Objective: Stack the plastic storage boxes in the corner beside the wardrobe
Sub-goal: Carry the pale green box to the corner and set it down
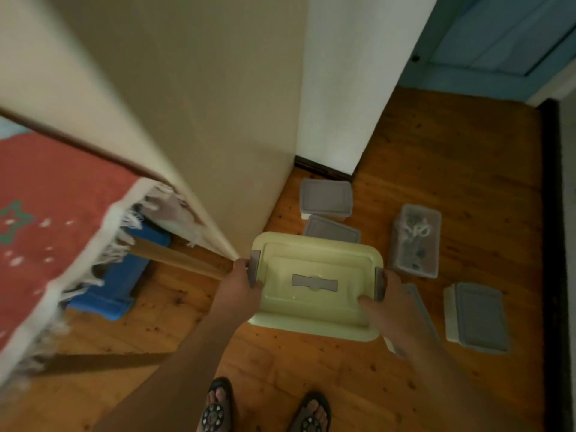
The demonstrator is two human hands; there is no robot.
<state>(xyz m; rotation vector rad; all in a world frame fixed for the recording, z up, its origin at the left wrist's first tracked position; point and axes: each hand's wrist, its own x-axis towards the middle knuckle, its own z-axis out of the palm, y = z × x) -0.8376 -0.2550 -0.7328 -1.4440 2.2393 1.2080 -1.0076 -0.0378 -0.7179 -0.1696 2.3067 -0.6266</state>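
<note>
- head view: i hold the pale yellow box above the wooden floor, just beside the wardrobe.
- my left hand grasps its left end by the grey latch, and my right hand grasps the right end, thumb on the lid.
- two grey-lidded boxes lie in the corner beyond it.
- a clear box and another grey-lidded box lie to my right.
- a red blanket hangs at left.
</note>
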